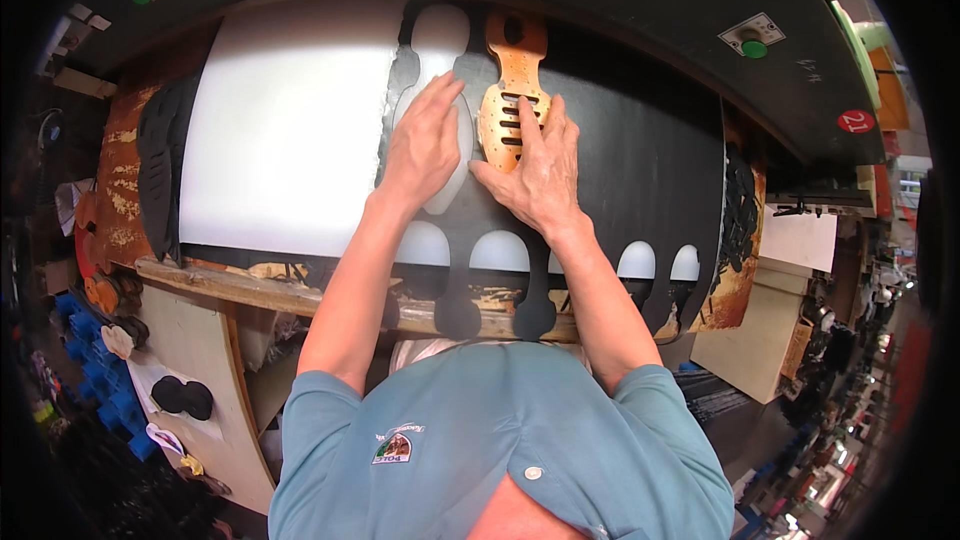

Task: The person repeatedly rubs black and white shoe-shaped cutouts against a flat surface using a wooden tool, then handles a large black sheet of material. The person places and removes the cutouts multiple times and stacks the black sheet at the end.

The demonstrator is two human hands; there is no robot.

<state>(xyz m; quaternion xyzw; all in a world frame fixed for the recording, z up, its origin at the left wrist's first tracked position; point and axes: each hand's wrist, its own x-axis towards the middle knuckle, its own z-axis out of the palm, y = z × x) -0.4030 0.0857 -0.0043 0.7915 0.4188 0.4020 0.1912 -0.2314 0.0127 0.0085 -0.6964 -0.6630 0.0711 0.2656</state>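
A black sheet (630,160) covers the right part of the work surface, with sole-shaped cut-outs in it. A tan sole-shaped cutting die (517,55) with dark slots and a hole at its far end lies on the sheet. My right hand (540,165) spans its near end, thumb at the left edge, one finger on top and others along the right side. My left hand (425,145) lies flat, fingers extended and empty, over a pale sole-shaped cut-out (440,35) left of the die. The palm hides part of that cut-out.
A white board (290,120) shows left of the sheet. A dark press beam (640,30) with green buttons (753,48) spans the far side. Black scrap strips (160,165) lie at the left end. A wooden edge (260,285) runs along the front, where cut sheet ends (458,312) hang over.
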